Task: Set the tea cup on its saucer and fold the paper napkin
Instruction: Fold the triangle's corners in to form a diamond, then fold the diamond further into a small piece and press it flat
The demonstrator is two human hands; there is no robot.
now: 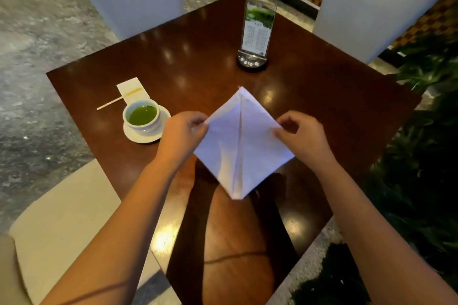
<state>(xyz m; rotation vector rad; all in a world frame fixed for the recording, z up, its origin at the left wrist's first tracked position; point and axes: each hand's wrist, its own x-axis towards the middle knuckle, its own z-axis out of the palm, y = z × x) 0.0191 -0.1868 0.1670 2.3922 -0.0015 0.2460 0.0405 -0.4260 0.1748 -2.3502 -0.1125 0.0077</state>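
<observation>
A white paper napkin [241, 146] is spread as a diamond above the middle of the dark wooden table [193, 62], with a crease running from its far corner to its near corner. My left hand [184, 135] pinches the napkin's left corner and my right hand [301, 137] pinches its right corner. To the left, a white tea cup [142, 116] full of green tea stands upright on its white saucer [146, 137], close to my left hand.
A small white paper [130, 88] with a thin wooden stick [111, 103] across it lies behind the cup. A clear menu stand [255, 34] on a round black base rises at the far middle. Pale chairs ring the table; green plants [426, 131] crowd the right side.
</observation>
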